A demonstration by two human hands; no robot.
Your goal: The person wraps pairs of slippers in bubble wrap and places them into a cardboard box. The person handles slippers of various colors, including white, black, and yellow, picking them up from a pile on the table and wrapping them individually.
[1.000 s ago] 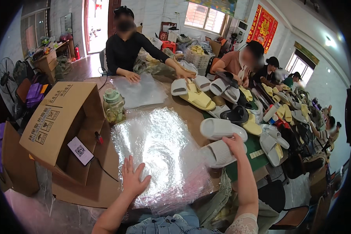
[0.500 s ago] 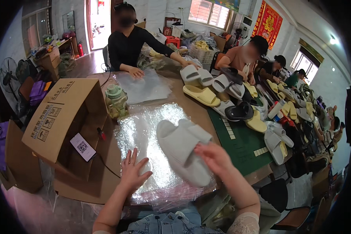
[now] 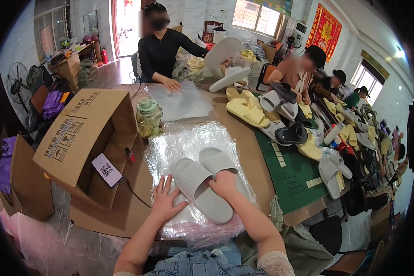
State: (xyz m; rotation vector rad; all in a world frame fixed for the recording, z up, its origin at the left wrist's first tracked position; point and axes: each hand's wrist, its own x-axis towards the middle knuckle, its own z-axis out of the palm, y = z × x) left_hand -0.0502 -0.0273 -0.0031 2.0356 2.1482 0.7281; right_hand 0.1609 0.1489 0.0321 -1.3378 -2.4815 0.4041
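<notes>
A pair of light grey slippers lies on a stack of clear plastic bags [image 3: 184, 138] in front of me. The left slipper [image 3: 187, 177] has its ribbed strap facing up, and the other slipper [image 3: 212, 156] sits partly beneath it. My right hand [image 3: 224, 184] is closed on the pair, with its fingertips hidden at the straps. My left hand [image 3: 168, 201] lies flat with fingers spread on the bags, just left of the slippers. Across the table, a person in black has one hand on another pile of bags [image 3: 184, 105] and lifts a grey slipper pair [image 3: 223, 57].
At left stand an open cardboard box [image 3: 78, 124] with a phone [image 3: 106, 170] in it and a green-lidded jar [image 3: 149, 119]. Yellow, grey and black slippers [image 3: 248, 110] pile up at right beside a green mat [image 3: 285, 184]. Several people work farther along.
My right hand has brought the grey slippers down onto the bags, and the second slipper now shows more. The person opposite has raised a grey pair from the pile. My left hand stays on the bags.
</notes>
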